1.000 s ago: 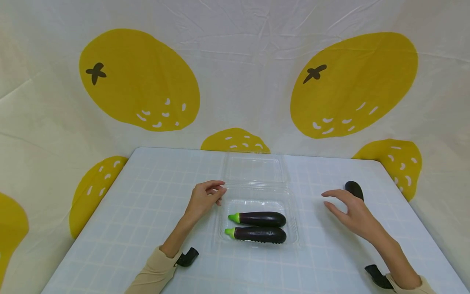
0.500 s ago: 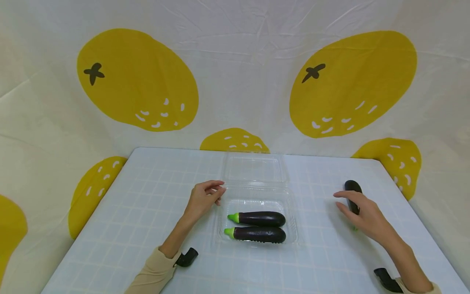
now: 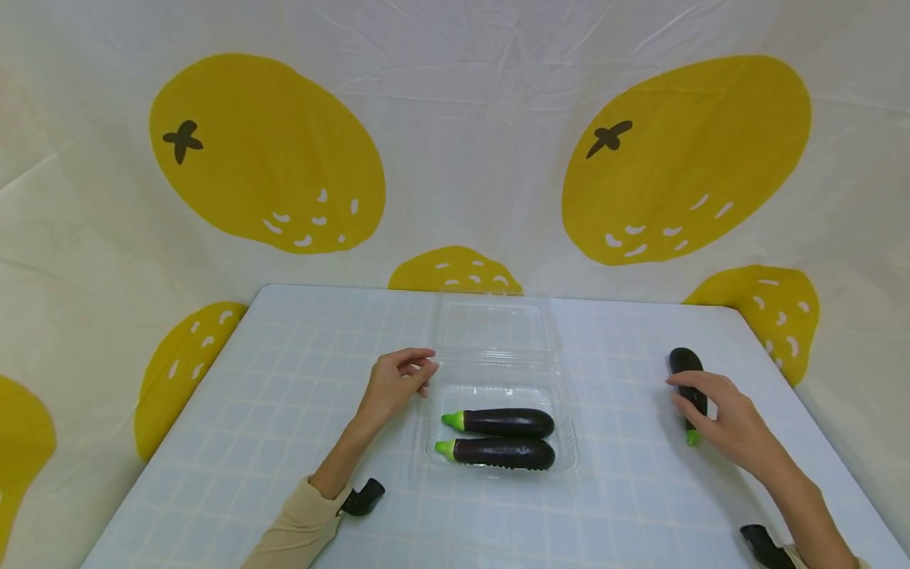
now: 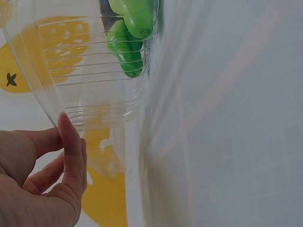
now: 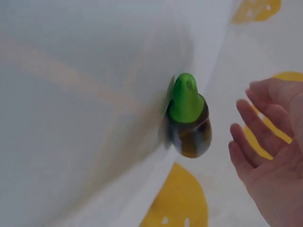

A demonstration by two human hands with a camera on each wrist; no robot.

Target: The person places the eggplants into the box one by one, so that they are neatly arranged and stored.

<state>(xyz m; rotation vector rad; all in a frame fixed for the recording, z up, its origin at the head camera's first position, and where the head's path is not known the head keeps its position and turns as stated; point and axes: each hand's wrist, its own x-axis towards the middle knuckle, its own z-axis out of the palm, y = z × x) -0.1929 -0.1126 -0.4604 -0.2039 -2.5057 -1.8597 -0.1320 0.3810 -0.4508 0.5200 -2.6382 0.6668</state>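
Observation:
A clear plastic clamshell container (image 3: 571,431) lies unfolded at the middle of the table, its lid (image 3: 492,326) spread toward the far edge. Two dark eggplants with green stems, a far eggplant (image 3: 501,422) and a near eggplant (image 3: 503,454), lie side by side in its base. My left hand (image 3: 398,385) pinches the container's left rim between thumb and finger. To the right, a third eggplant (image 3: 685,361) rests on the table, green stem toward me. Above and beside it hovers my right hand (image 3: 735,419), fingers apart and loosely bent, with a gap to the eggplant in the right wrist view.
A pale checked cloth covers the table (image 3: 298,332). Behind it hangs a white curtain (image 3: 472,158) printed with yellow fruit. A black wrist mount (image 3: 364,498) sits by the left sleeve.
My right hand has moved right and slightly nearer to me, over the third eggplant, uncovering more of it. The left hand and the container have stayed in place.

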